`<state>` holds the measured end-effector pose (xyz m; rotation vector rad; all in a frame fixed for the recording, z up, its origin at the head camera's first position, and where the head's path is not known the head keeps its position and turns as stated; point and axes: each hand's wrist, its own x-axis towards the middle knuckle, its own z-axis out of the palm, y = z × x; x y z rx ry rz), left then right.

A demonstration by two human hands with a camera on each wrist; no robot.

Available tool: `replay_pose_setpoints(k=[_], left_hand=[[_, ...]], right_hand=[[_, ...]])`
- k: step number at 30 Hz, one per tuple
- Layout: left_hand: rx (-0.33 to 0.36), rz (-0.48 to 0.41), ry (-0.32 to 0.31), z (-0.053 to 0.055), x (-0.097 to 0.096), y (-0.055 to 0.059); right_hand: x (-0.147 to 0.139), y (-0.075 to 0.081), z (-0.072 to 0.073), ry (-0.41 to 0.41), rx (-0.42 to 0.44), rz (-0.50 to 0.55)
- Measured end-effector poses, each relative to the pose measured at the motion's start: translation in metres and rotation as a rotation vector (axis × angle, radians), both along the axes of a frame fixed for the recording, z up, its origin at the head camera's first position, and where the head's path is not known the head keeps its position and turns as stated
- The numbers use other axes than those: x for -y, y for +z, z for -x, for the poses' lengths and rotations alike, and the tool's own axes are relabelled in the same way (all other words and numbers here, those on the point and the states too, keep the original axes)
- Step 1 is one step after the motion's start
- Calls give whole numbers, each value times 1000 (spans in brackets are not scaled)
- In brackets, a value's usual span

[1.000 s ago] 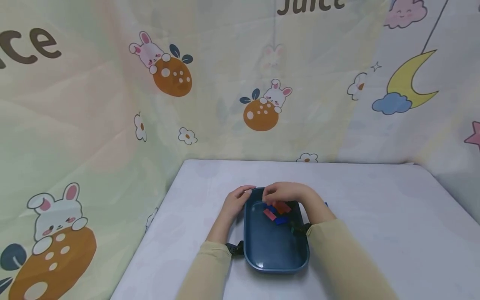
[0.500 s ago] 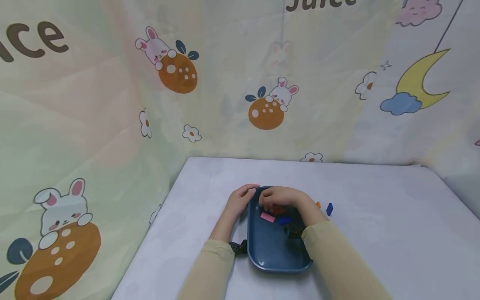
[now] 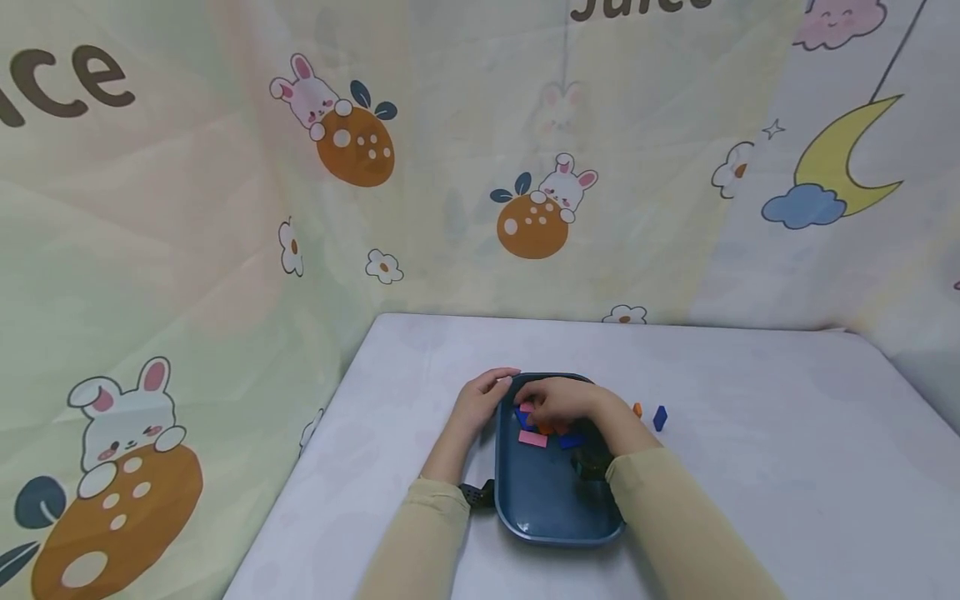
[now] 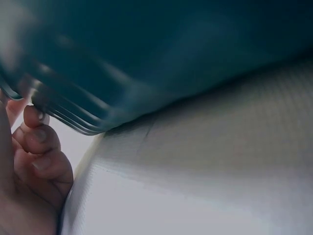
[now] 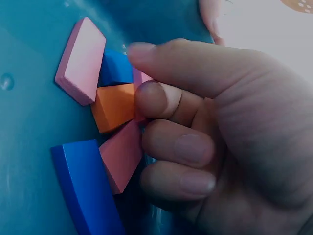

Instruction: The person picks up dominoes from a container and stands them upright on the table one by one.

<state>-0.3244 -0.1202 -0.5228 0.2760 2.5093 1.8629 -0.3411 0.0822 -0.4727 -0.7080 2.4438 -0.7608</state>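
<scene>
In the head view a dark blue tray [image 3: 558,517] stands on the table. My left hand [image 3: 475,404] holds its far left corner, and in the left wrist view curled fingers [image 4: 46,142] sit by the tray's rim. Over the tray's far half, my right hand [image 3: 562,398] has its thumb and forefinger at a pink block [image 5: 140,78], which they appear to pinch; the fingertips cover much of it. Around it in the tray lie another pink block [image 5: 80,61], a blue block [image 5: 116,68], an orange block [image 5: 113,107], a darker pink block [image 5: 122,156] and a long blue block [image 5: 85,186].
Outside the tray, beyond the right forearm, a blue block [image 3: 660,418] and a small orange block [image 3: 637,409] lie on the white table [image 3: 750,433]. A printed cloth [image 3: 450,167] hangs behind the table and on its left.
The head view has shifted slightly. My right hand has worked among the blocks, and a pink and a blue block now show at its fingertips. My left hand stays at the tray's corner.
</scene>
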Motion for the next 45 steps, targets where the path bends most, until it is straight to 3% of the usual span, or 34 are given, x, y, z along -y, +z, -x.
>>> replay_pose_setpoints(k=[6,13,22,38,45], left_hand=[[25,4,7,-2,1,1],[-14,9,-1,-2,-1,2],[3,10,5,-3,-3,3],[-9,7,11,-2,-1,0],[9,6,21,0,-1,-2]], right_hand=[[1,-2,0,3,25,-25],[-1,-4,0,0,50,-2],[0,-6,-2,-32,60,-4],[5,-2,-6,-19,16,-29],[6,-1,-8,-15,-50,-78]])
